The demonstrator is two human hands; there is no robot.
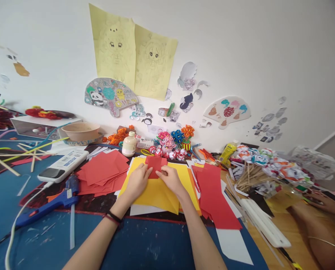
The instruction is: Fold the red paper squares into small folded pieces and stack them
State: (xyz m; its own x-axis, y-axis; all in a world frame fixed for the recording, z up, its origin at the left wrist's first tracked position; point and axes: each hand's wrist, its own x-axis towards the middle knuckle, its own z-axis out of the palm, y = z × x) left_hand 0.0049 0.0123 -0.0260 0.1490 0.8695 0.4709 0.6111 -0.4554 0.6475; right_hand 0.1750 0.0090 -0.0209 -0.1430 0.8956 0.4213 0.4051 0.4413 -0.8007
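Centrally, red paper square (pixel 154 165): on the yellow sheets (pixel 158 191), toward the worktop's (pixel 144 243) far edge.
Left hand (pixel 137 180): fingers pressing the square's left edge, pinching it.
Right hand (pixel 171 179): fingertips on the square's right lower corner (grasp partly hidden).
Red stack (pixel 104 171): just left of the yellow sheets.
Glue gun (pixel 53 202): near the left edge.
Glue bottle (pixel 129 144): behind the stack.

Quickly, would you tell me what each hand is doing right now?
Left hand: fingers pressing on the small red paper, which lies on yellow paper.
Right hand: fingertips pinching the same red paper's edge.
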